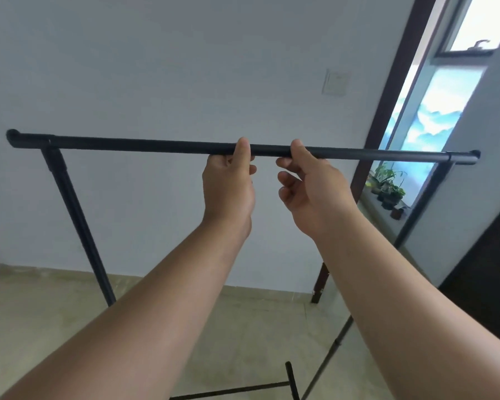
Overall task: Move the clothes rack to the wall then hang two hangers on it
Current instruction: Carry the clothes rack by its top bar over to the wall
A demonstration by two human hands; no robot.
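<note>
Mid-frame, my left hand (228, 186) and right hand (309, 186) grip the rack (133, 145) bar; wall (156, 67) just behind, bare floor (41, 307) below.

A wall switch plate (336, 82), potted plants (387, 187) on what seems a windowsill, beige tiled floor (41, 313).

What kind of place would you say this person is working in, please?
Probably a room in a home: a bare wall with a switch, a tiled floor, potted plants on a windowsill, and a clothes rack.
</note>
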